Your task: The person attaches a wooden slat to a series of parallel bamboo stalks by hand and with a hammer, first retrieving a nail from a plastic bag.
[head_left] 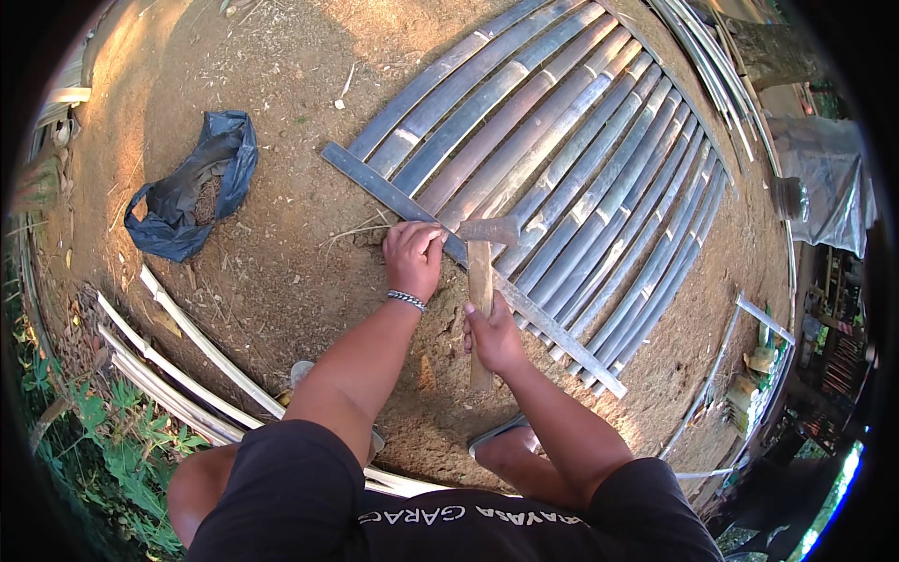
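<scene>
My left hand point(412, 253) rests fingers curled on a long bamboo cross slat point(375, 185), pinching something small against it; a nail is too small to make out. My right hand point(493, 335) grips the wooden handle of a hammer point(481, 272), whose metal head point(489, 229) lies over the slat just right of my left fingers. The cross slat runs diagonally over a row of split bamboo strips point(581, 159) laid side by side on the dirt.
A crumpled blue plastic bag point(192, 192) lies on the ground to the left. Loose pale bamboo strips point(178, 361) lie at the lower left by grass. More strips are stacked at the upper right. My sandalled feet are under me.
</scene>
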Demonstrator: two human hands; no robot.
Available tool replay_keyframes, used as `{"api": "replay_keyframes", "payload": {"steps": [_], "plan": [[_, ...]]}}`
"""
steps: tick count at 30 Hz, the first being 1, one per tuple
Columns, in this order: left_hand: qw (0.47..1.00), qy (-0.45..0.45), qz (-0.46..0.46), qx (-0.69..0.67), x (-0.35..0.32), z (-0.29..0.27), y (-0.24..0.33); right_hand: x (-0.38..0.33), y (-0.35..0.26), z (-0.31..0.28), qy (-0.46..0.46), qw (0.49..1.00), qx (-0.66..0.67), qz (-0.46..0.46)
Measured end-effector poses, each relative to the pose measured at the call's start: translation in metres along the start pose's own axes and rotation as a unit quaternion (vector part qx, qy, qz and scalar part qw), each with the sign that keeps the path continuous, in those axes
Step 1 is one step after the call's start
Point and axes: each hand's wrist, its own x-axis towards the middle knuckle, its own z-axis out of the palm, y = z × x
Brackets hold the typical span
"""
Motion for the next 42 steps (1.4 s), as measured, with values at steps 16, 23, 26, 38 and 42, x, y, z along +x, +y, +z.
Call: {"api": "replay_keyframes", "payload": {"steps": [16,23,26,38,42], "plan": [[0.999,0.003,-0.030,-0.012,0.000,-0.001,0.003,0.009,-0.007,-0.019,0.068,0.893,-0.399,-0.198],[0.999,0.002,-0.038,-0.003,0.000,0.002,0.000,0.016,-0.020,-0.017,0.060,0.878,-0.442,-0.173],[0.999,0.005,-0.042,0.013,-0.003,0.000,0.001,0.009,-0.020,-0.016,0.067,0.877,-0.420,-0.223],[0.999,-0.005,-0.041,-0.033,0.000,-0.003,0.002,0.035,-0.022,-0.019,0.101,0.927,-0.303,-0.196],[0.995,-0.023,-0.043,-0.082,0.004,-0.014,0.007,0.055,-0.023,-0.021,0.123,0.944,-0.271,-0.143]]}}
